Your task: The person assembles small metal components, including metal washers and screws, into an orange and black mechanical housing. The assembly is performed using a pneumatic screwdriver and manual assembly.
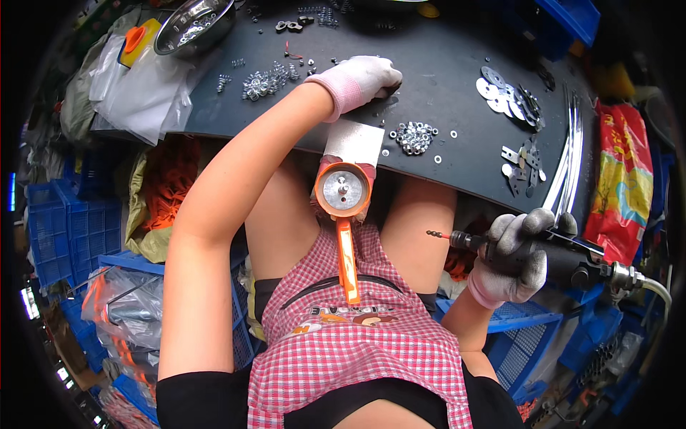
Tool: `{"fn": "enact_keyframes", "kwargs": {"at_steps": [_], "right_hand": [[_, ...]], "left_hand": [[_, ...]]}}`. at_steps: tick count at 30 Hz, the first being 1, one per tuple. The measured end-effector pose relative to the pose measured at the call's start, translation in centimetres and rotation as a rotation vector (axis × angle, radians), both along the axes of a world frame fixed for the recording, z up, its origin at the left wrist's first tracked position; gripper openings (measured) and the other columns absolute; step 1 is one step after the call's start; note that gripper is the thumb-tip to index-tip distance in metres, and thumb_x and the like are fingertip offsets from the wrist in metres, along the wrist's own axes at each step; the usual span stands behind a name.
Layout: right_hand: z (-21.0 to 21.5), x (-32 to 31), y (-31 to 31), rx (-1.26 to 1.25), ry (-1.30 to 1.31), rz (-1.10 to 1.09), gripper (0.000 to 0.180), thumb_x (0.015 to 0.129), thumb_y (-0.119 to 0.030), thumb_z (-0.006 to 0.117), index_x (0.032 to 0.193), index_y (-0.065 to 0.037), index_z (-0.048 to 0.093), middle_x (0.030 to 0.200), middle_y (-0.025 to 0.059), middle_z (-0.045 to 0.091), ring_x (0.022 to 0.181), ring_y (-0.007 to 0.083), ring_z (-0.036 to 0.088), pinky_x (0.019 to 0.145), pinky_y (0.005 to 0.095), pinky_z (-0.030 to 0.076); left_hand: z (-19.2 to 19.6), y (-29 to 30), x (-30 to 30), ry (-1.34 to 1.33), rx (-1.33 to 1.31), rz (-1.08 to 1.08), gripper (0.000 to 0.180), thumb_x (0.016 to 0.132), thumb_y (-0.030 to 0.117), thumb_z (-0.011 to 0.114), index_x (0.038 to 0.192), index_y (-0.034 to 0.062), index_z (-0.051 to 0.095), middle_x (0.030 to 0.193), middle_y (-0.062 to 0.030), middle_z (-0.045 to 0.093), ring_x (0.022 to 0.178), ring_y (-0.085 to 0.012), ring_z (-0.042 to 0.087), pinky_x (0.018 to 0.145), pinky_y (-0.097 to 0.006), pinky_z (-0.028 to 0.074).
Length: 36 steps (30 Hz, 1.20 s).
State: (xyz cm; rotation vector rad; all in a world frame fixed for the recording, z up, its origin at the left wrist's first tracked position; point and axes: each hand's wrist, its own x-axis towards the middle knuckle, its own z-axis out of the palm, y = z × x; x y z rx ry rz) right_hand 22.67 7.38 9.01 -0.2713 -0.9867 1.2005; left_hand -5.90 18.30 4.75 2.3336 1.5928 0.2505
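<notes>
My left hand [363,80], in a white glove with a pink cuff, reaches over the dark tabletop. Its fingers curl downward near small loose metal parts, and whatever they pinch is hidden. My right hand [513,256], also gloved, is wrapped around a black air screwdriver [561,259], whose bit points left, clear of any part. Between my knees, an orange round housing [343,190] with a metal disc and centre post sits at a metal plate [355,141] on the table edge. Its orange handle [347,261] extends toward my apron.
On the table [286,114] lie springs [266,84], a pile of nuts [414,138], metal discs [500,93], flat brackets [525,168] and long metal strips [568,154]. A metal bowl [193,28] stands far left beside plastic bags [146,93]. The screwdriver's air hose [656,287] trails right.
</notes>
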Motion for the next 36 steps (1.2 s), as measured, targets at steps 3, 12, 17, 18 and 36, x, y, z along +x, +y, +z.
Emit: {"fn": "enact_keyframes", "kwargs": {"at_steps": [3,12,17,18,36], "right_hand": [[0.0,0.1,-0.4,0.019,-0.001,-0.007,0.059,0.082,-0.014,0.061,0.136,-0.006,0.036,0.104,0.0161,0.061,0.062,0.0135,0.061,0.052,0.0284,0.051],[6.8,-3.0,1.3,-0.074,0.237,0.27,0.04,0.07,-0.021,0.076,0.099,-0.015,0.049,0.07,-0.005,0.052,0.068,0.007,0.048,0.048,0.0177,0.036],[7.4,-5.7,1.8,0.013,0.295,0.561,0.034,0.071,-0.019,0.075,0.096,-0.017,0.05,0.066,-0.0047,0.053,0.07,0.007,0.05,0.05,0.0192,0.039],[7.4,-6.0,1.4,-0.018,0.242,0.546,0.033,0.072,-0.019,0.074,0.096,-0.017,0.051,0.066,-0.0047,0.054,0.07,0.0072,0.05,0.053,0.0218,0.042],[5.8,-6.8,-0.4,0.019,-0.032,0.526,0.032,0.076,-0.022,0.076,0.097,-0.017,0.052,0.07,-0.0035,0.056,0.075,0.0096,0.053,0.058,0.0244,0.05]], "left_hand": [[0.3,-2.6,0.2,-0.012,0.052,0.11,0.016,0.083,0.009,0.062,0.099,0.0049,0.061,0.098,-0.0161,0.058,0.095,-0.0346,0.06,0.082,-0.043,0.049],[6.0,-16.9,3.7,-1.95,-0.238,0.445,0.039,0.085,-0.002,0.064,0.121,0.0003,0.047,0.099,-0.0147,0.064,0.087,-0.0198,0.066,0.076,-0.028,0.057],[5.8,-19.2,5.4,-2.181,-0.232,0.483,0.044,0.087,0.001,0.064,0.125,0.0018,0.042,0.099,-0.0143,0.064,0.083,-0.0194,0.066,0.072,-0.028,0.056],[5.8,-19.4,5.7,-2.22,-0.235,0.506,0.044,0.088,0.002,0.063,0.125,0.003,0.041,0.1,-0.014,0.063,0.081,-0.0189,0.066,0.068,-0.027,0.056],[2.5,-19.6,7.8,-2.185,0.355,0.439,0.03,0.087,-0.011,0.059,0.105,0.0048,0.042,0.103,-0.0218,0.064,0.092,-0.0271,0.067,0.078,-0.04,0.06]]}}
